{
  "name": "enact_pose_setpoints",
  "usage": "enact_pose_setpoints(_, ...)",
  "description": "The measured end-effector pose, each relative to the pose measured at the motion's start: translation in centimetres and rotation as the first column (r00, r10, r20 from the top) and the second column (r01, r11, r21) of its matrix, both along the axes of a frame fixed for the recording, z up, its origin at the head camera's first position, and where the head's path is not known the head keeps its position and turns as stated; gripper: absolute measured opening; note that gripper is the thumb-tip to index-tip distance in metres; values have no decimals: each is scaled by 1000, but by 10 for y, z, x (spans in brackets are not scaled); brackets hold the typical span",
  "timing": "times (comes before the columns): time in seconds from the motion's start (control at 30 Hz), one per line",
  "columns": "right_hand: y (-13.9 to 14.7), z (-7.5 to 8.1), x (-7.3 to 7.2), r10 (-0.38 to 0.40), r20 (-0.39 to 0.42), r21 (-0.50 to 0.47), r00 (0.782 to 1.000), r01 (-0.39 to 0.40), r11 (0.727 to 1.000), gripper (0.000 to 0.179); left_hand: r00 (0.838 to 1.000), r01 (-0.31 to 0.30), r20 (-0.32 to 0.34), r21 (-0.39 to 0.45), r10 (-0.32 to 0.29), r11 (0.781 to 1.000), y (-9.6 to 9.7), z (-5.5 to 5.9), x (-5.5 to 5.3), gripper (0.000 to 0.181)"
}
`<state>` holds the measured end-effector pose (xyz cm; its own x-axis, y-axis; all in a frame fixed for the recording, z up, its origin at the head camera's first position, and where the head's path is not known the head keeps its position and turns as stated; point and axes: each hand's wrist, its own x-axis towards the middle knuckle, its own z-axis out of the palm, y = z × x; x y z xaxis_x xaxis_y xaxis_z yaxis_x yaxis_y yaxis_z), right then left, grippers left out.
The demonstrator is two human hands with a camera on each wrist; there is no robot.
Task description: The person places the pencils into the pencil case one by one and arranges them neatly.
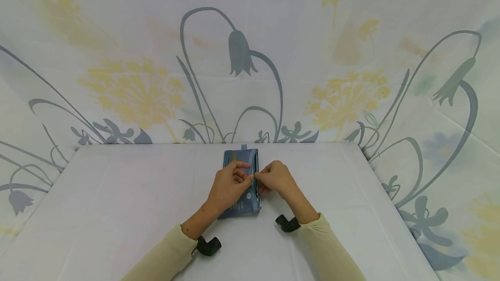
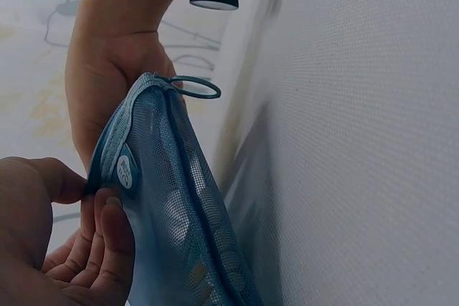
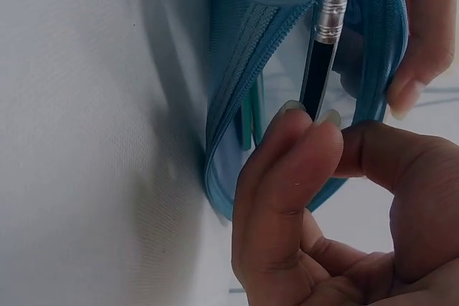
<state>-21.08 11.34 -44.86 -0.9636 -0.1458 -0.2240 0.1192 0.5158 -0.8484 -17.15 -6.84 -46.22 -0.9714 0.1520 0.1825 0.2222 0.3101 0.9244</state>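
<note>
A blue mesh zip pouch (image 1: 244,206) lies on the white table, its long zipped side facing right. My left hand (image 1: 230,185) pinches the pouch's upper edge between thumb and finger, beside a small round label (image 2: 125,172). In the right wrist view the zipper (image 3: 251,69) gapes apart. My right hand (image 1: 278,178) is at that opening, pinching a dark pencil (image 3: 319,69) by its body between thumb and fingertips. The pencil's metal band and white eraser end point along the opening. Deeper inside show green sticks (image 3: 247,116), partly hidden by the pouch wall.
A blue loop (image 2: 197,88) sticks out at one corner of the pouch. Black wrist cameras (image 1: 209,246) are strapped at both sleeves. The white tabletop (image 1: 136,194) reaches back to a flower-printed cloth (image 1: 250,99).
</note>
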Motion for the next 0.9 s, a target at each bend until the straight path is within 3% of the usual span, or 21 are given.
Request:
enact_pose_setpoints(0.23, 0, 0, 1, 37, -25, 53, 999, -36, 998, 24, 1000, -2, 1, -10, 2, 1000, 0, 1, 1, 33)
enact_pose_setpoints(0.53, 1, 3, -1, 27, -53, 121, 998, -20, 992, 23, 1000, 7, 3, -2, -7, 1000, -1, 2, 0, 34)
enact_pose_setpoints(0.9, 21, 1, -10, 12, -175, 241, 985, 31, 970, 13, 999, 18, -36, -27, -18, 999, 5, -5, 0, 34)
